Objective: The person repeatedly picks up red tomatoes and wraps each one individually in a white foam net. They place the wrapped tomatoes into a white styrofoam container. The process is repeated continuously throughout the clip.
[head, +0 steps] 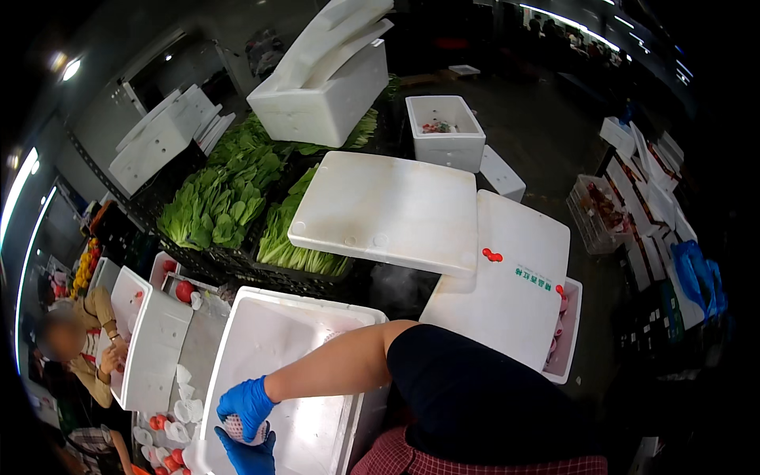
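My right hand [246, 407], in a blue glove, grips a round fruit in a foam net sleeve [237, 428]. From below, my left hand [249, 454], also gloved in blue, cups the same fruit; the picture's bottom edge cuts it off. Both hands are over the near left side of a large white foam box [297, 427]. Some pinkish foam netting [333, 334] shows inside that box, partly behind my right forearm. Loose red fruits, apparently tomatoes [177, 456], and white foam net sleeves [189, 409] lie on the table just left of the box.
Across the table, a person [98, 350] handles red fruit at another foam box [157, 341]. Black crates [237, 267] hold leafy greens [214, 196]. Foam lids [392, 208] overlap beyond my arm, one covering part of a foam box [564, 332]. Cartons and blue plastic [697, 279] stand right.
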